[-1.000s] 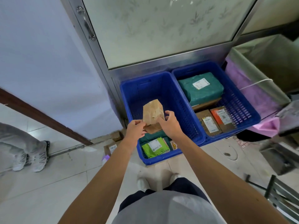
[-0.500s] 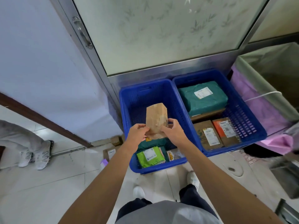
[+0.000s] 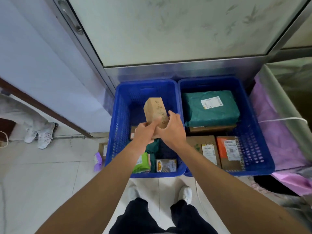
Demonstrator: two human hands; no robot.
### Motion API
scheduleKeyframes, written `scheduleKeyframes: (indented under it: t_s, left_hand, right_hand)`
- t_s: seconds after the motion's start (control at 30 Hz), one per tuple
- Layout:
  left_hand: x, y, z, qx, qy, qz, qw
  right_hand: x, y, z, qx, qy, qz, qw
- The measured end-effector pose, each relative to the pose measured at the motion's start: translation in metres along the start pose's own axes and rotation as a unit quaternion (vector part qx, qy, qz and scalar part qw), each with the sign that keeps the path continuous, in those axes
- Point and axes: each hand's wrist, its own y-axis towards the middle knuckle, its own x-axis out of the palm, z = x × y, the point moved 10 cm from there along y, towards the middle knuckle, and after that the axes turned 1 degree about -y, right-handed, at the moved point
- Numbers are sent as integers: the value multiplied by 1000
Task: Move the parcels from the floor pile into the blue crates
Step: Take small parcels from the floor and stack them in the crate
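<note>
A small brown cardboard parcel (image 3: 155,110) with pen marks stands upright above the left blue crate (image 3: 116,119). My left hand (image 3: 143,134) grips its lower left side and my right hand (image 3: 172,129) grips its lower right side. The left blue crate holds a light green parcel (image 3: 141,163), a dark green one (image 3: 152,147) and a small printed box (image 3: 166,165). The right blue crate (image 3: 253,149) holds a big teal parcel (image 3: 211,108), brown boxes (image 3: 204,149) and an orange-labelled box (image 3: 229,152).
A metal-framed glass door (image 3: 168,39) rises behind the crates. A purple-lined bin (image 3: 278,132) stands to the right. Small parcels (image 3: 99,156) lie on the floor left of the crates. Another person's white shoes (image 3: 42,135) are at far left. My own feet (image 3: 160,193) stand before the crates.
I have stepped closer to the crates. The brown parcel has turned in my hands, now showing its narrow marked face, and sits further over the left crate.
</note>
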Motion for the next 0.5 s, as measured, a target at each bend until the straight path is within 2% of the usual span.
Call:
scheduleKeyframes:
  t_s: [0.1, 0.2, 0.5]
  left_hand:
    - [5, 16, -16, -46, -35, -3, 998]
    - [15, 27, -25, -68, -25, -18, 997]
    - [49, 78, -59, -104, -153, -14, 983]
  right_hand:
    - [12, 5, 7, -19, -46, -43, 998]
    - [19, 7, 14, -51, -69, -53, 995]
    - [40, 30, 54, -65, -70, -79, 992]
